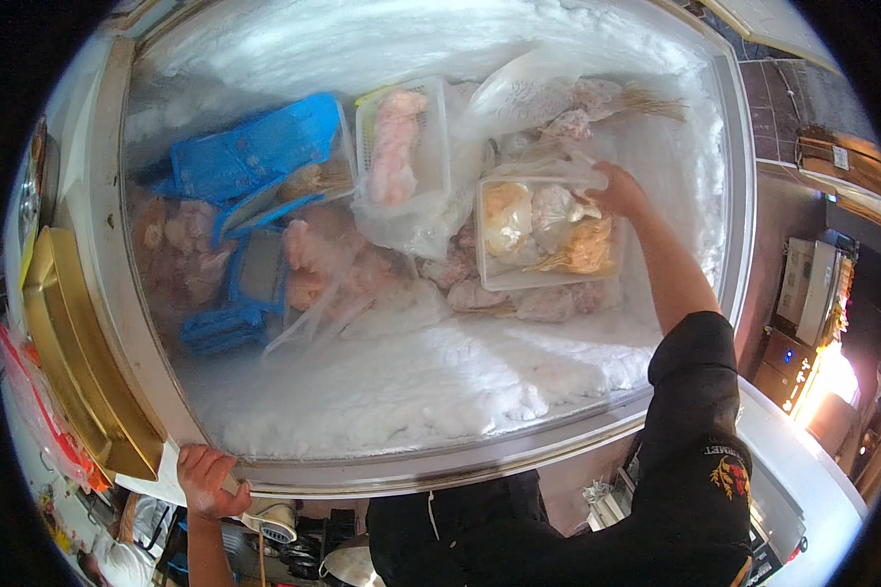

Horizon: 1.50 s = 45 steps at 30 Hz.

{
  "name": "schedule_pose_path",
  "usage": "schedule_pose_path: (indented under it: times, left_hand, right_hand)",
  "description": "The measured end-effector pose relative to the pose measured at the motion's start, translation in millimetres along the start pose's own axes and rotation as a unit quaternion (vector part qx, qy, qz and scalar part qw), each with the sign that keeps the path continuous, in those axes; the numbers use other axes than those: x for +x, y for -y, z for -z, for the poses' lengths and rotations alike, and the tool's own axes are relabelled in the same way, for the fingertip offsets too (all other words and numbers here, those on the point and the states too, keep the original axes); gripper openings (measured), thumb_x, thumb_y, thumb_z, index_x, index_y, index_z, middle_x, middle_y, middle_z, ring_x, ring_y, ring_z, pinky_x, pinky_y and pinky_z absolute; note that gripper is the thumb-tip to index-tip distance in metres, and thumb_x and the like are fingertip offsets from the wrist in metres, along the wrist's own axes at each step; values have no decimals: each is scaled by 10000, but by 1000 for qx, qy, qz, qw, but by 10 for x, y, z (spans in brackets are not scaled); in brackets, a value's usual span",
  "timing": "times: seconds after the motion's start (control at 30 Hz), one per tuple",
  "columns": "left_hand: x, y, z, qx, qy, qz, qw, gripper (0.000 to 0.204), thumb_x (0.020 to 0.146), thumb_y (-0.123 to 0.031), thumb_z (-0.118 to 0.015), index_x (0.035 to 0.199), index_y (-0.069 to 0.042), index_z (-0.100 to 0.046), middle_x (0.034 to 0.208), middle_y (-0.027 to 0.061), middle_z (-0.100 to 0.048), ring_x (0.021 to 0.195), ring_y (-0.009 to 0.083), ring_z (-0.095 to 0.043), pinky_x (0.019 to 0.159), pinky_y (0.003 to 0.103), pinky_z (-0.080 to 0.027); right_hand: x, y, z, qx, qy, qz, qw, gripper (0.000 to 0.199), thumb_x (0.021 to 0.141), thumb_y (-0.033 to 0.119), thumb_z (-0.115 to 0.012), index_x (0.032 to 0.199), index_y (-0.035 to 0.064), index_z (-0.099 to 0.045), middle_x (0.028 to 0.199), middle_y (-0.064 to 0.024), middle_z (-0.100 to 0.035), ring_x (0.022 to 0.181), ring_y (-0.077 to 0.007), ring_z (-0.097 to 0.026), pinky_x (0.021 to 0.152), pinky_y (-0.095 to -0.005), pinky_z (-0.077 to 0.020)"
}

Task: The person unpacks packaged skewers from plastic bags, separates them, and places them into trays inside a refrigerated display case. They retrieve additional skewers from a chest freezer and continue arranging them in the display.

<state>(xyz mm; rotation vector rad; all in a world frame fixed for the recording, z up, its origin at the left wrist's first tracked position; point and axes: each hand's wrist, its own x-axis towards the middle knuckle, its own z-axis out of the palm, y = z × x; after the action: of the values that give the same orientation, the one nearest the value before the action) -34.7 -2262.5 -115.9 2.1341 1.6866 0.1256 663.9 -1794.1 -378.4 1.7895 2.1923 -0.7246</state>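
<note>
I look down into a frosted chest freezer (pixel 480 465). Inside, my right hand (pixel 617 191) reaches the far right corner of a clear-white plastic tub (pixel 550 286), its fingers closed on the rim. In the tub lie several plastic-wrapped food bundles (pixel 587 245), some orange-yellow, some pale. My left hand (pixel 210 481) is curled over the freezer's near left corner, gripping its edge. Left of the tub stands a white basket (pixel 435 147) with a pink frozen piece of meat (pixel 394 147) in it. Clear plastic bags lie around both containers.
Blue plastic packages (pixel 255 147) and loose frozen pink meat (pixel 328 264) fill the freezer's left side. Bagged skewers (pixel 651 103) lie at the back right. Thick frost (pixel 440 377) coats the walls. A gold tray (pixel 73 357) stands outside the left edge.
</note>
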Motion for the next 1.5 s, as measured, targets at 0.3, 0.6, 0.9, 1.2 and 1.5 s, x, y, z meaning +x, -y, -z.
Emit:
schedule_pose_path:
  times: [0.3,0.6,0.9,1.2,1.5]
  left_hand:
    - [-1,25,-12,-5,-12,-24,1000,364,622,-387,-707,782,-63,-668,787,96,-613,777,313,-593,756,462,-470]
    - [-15,26,-6,-3,-7,-18,1000,326,618,-347,-720,785,-73,-664,792,106,-617,772,331,-592,738,462,-465]
    - [457,-582,97,-51,-92,77,992,491,699,-173,-790,1170,-68,-699,1176,160,-664,1163,376,-599,1039,503,-462]
    - [1950,-1830,236,-160,-81,43,983,857,793,-323,-853,1515,-46,-484,1479,210,-545,1345,390,-532,1108,478,-435]
    - [1676,-1820,-211,-553,312,111,765,663,1035,-393,-525,1613,-100,-383,1522,251,-523,1311,427,-592,1013,573,-543]
  right_hand:
    - [-319,173,-198,396,-242,-44,885,185,983,148,-646,1125,41,-698,1002,-107,-726,883,-215,-668,811,-328,-516]
    - [-854,875,877,512,-331,52,791,384,828,-116,-528,1171,49,-580,1030,-18,-568,866,-84,-533,768,-236,-453]
    - [-2242,2174,1823,570,-211,219,763,589,652,-196,-384,1167,89,-418,981,-38,-399,905,-153,-410,891,-281,-391]
    - [-3406,3225,1857,627,-124,278,717,713,596,-221,-335,1214,133,-307,1057,-74,-386,951,-186,-406,945,-333,-425]
    - [-3710,3655,1974,571,-146,243,770,476,768,-245,-369,1112,80,-425,1055,-52,-434,945,-148,-481,903,-262,-434]
